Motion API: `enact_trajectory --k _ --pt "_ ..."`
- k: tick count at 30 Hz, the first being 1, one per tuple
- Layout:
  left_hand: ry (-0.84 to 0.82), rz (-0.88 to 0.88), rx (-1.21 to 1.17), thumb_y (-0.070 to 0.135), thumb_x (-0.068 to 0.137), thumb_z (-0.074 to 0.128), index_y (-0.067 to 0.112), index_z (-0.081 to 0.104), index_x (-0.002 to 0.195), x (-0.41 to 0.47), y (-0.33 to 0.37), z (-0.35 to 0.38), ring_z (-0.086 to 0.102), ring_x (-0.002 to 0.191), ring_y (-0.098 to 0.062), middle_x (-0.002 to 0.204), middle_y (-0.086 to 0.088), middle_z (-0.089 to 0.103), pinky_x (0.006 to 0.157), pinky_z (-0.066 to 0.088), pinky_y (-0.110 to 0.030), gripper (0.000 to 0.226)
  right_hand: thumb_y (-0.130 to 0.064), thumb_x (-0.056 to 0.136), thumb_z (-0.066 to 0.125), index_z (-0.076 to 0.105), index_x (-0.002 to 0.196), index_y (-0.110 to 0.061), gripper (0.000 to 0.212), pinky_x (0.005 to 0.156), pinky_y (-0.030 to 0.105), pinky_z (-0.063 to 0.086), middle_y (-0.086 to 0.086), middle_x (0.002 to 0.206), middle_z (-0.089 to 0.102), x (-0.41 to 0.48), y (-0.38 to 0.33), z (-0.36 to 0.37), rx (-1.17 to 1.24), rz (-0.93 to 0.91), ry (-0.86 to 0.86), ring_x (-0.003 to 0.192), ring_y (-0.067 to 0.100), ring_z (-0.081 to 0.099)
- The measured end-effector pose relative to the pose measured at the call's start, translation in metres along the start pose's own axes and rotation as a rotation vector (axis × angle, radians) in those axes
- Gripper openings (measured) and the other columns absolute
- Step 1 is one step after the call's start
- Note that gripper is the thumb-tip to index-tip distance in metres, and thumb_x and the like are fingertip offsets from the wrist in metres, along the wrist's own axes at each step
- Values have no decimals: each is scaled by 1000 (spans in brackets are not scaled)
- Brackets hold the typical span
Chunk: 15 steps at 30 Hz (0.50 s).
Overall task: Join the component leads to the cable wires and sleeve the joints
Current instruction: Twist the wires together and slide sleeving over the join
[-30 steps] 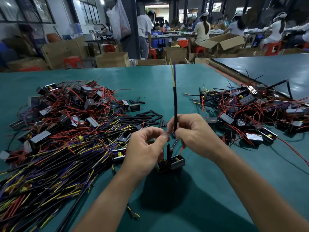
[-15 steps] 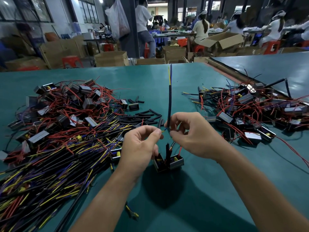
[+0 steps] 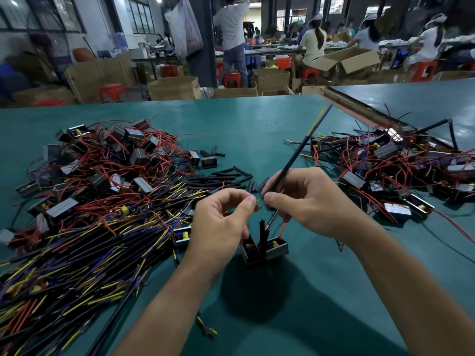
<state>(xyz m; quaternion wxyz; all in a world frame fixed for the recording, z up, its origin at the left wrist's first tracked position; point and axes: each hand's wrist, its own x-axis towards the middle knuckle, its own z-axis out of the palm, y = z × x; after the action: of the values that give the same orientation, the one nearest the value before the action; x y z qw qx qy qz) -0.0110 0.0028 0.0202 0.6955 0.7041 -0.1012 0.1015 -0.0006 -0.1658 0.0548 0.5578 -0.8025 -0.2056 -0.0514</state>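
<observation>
Two hands work close together over the green table (image 3: 257, 119), near the middle of my view. My right hand (image 3: 308, 204) has its fingers curled round the black cable (image 3: 295, 158), which slants up and away to the far right, with yellow and blue wires showing at its far tip. My left hand (image 3: 221, 222) pinches thumb against forefinger on a short yellow wire end (image 3: 258, 200) in the small gap between the hands.

Below that gap is the component (image 3: 267, 249), a small black box with a yellow part inside. Whether it rests on the table or hangs just above it I cannot tell. A red lead (image 3: 282, 228) rises from it toward my right hand, with a black tube (image 3: 261, 228) upright just beside it.

I judge this to be the joining step, a lead being twisted onto a cable wire. The bare ends are too small to make out. Next I would finish the twist, then take one of the loose sleeves (image 3: 223, 177) lying just beyond my left hand and slide it over the joint. That calls for one hand to let go while the other keeps the twist from unwinding. A cable pile (image 3: 77, 265) lies near left.
</observation>
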Motion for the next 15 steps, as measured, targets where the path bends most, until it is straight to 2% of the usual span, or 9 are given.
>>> enact_trajectory --k 4,7,10,15 --pt "-15 -58 -27 15 86 71 10 66 85 0 0 2 46 40 -11 70 -5 67 41 39 -22 8 6 89 62 66 73 -9 22 46 21 46 0 60 68 2 -1 -2 111 27 95 46 12 54" --pt "-46 -118 12 14 71 81 7 64 88 -3 -1 6 49 40 -8 66 -1 65 40 39 -19 25 10 88 60 65 72 -11 27 45 25 44 3 59 67 4 -2 -6 160 42 164 43 13 49" --pt "-126 -133 39 0 74 79 8 64 83 -6 -4 11 49 38 -10 68 1 69 39 37 -17 20 8 88 62 66 73 -11 25 44 21 42 1 57 66 4 -2 -7 140 52 147 41 11 48" --pt "-123 -94 115 -1 77 76 14 65 69 -4 -7 10 48 35 -11 54 5 63 38 37 -16 21 6 86 66 68 74 -10 20 44 16 41 2 60 69 1 -4 -7 124 59 82 43 5 52"
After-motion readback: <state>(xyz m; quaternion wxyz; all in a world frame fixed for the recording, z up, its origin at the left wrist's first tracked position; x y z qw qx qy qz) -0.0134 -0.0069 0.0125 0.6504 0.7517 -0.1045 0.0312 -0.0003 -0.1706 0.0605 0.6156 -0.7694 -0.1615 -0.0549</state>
